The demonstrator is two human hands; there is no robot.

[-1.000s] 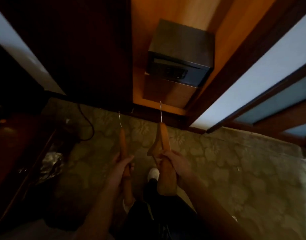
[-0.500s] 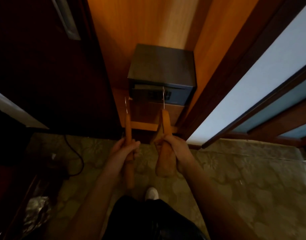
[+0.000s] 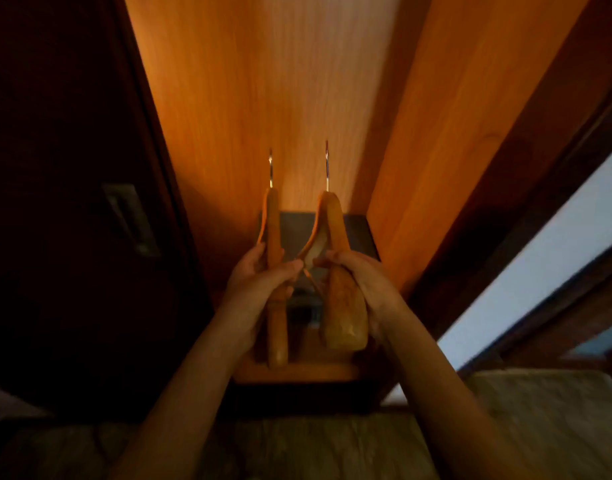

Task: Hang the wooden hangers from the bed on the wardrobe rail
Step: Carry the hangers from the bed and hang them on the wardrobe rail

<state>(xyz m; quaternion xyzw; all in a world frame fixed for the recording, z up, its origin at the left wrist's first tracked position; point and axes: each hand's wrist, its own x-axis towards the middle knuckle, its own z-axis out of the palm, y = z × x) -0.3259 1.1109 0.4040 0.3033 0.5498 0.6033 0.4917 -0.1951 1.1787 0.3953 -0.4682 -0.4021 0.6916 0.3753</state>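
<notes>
I hold two wooden hangers upright in front of the open wardrobe. My left hand (image 3: 259,282) grips the slim left hanger (image 3: 275,223) seen edge-on, its metal hook (image 3: 270,168) pointing up. My right hand (image 3: 360,285) grips the wider right hanger (image 3: 335,230), whose hook (image 3: 327,164) also points up. The two hands almost touch at the fingertips. Behind them rises the lit orange back panel of the wardrobe (image 3: 269,81). No rail shows in this view.
A dark safe (image 3: 297,230) sits on a wooden shelf (image 3: 297,372) low in the wardrobe, right behind the hangers. A dark sliding door with a recessed handle (image 3: 131,220) stands at left. A frosted door panel (image 3: 540,271) runs at right. Patterned carpet (image 3: 540,410) lies below.
My view has tilted up from the carpet to the wardrobe interior. Both hands have lifted the hangers higher and closer together, in front of the safe.
</notes>
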